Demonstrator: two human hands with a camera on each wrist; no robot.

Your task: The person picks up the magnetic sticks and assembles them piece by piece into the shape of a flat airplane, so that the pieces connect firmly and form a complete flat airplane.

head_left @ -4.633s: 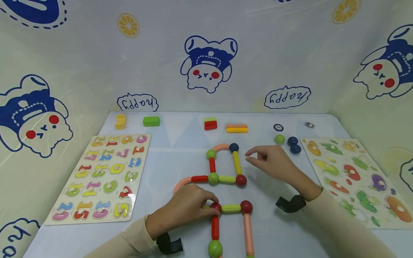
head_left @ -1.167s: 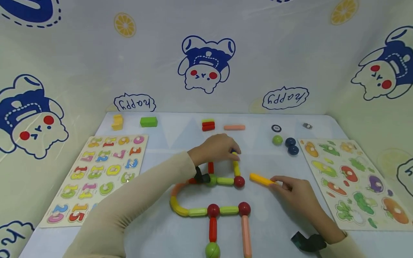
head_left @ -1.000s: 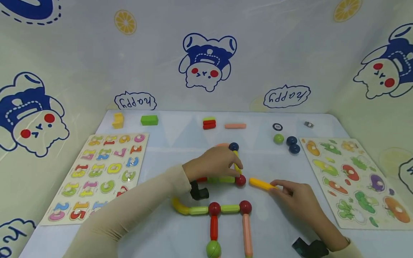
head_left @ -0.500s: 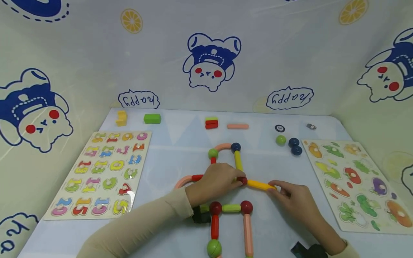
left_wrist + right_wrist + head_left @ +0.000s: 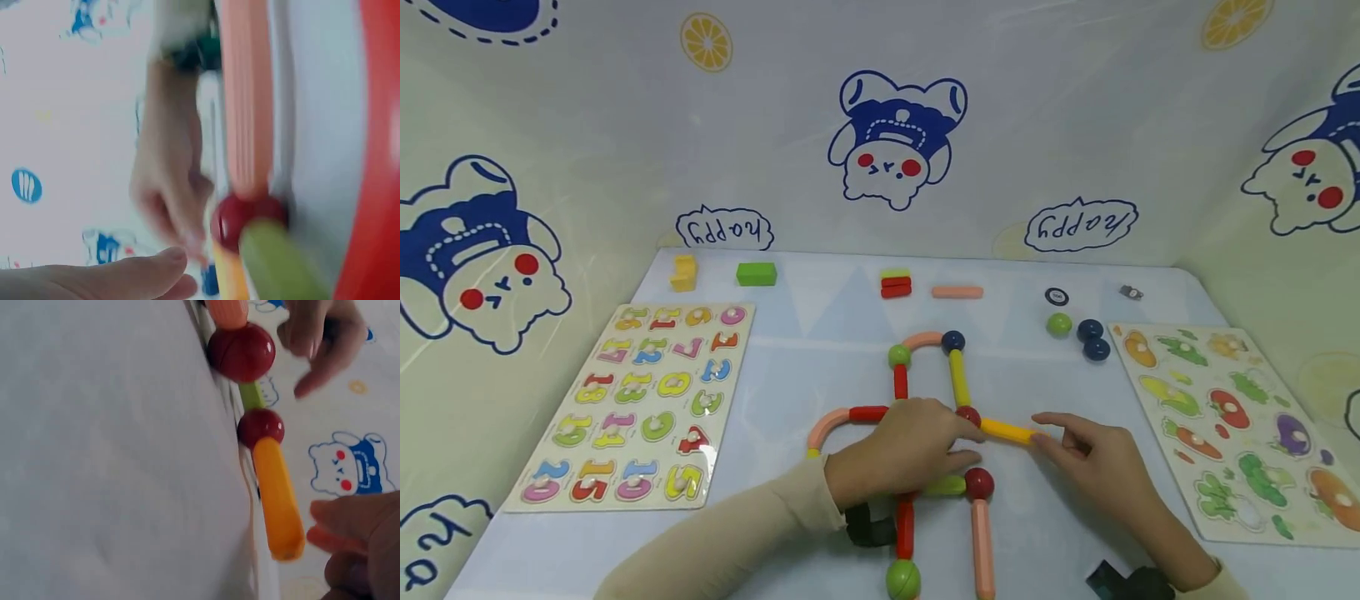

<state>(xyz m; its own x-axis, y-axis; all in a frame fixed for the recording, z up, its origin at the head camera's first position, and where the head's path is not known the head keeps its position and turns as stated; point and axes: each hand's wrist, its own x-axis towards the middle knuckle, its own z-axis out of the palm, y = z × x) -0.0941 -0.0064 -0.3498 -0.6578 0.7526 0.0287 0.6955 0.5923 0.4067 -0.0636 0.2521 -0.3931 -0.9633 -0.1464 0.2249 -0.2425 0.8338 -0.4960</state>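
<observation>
A yellow-orange magnetic stick [image 5: 1009, 432] lies joined to the red ball [image 5: 968, 415] at the right corner of a flat figure built of sticks and balls. My right hand [image 5: 1097, 458] is at its free end, thumb and forefinger spread apart; in the right wrist view a gap shows between the fingertips and the stick [image 5: 279, 500]. Beside the red ball is my left hand [image 5: 910, 442], its thumb apart from the fingers, hiding the figure's middle. In the left wrist view its thumb stands clear of the lower red ball [image 5: 240, 219].
Number puzzle board [image 5: 715, 425] at left, vegetable puzzle board [image 5: 1217, 475] at right. Along the back lie a yellow block [image 5: 684, 273], a green block [image 5: 756, 274], short red sticks [image 5: 896, 287] and a pink stick [image 5: 957, 292]. A green ball [image 5: 1059, 324] sits near dark blue balls [image 5: 1096, 349].
The left hand came down from the figure's top to the right-hand red ball. The yellow-orange stick, pinched earlier by the right hand, moved left onto that ball; both hands have since loosened.
</observation>
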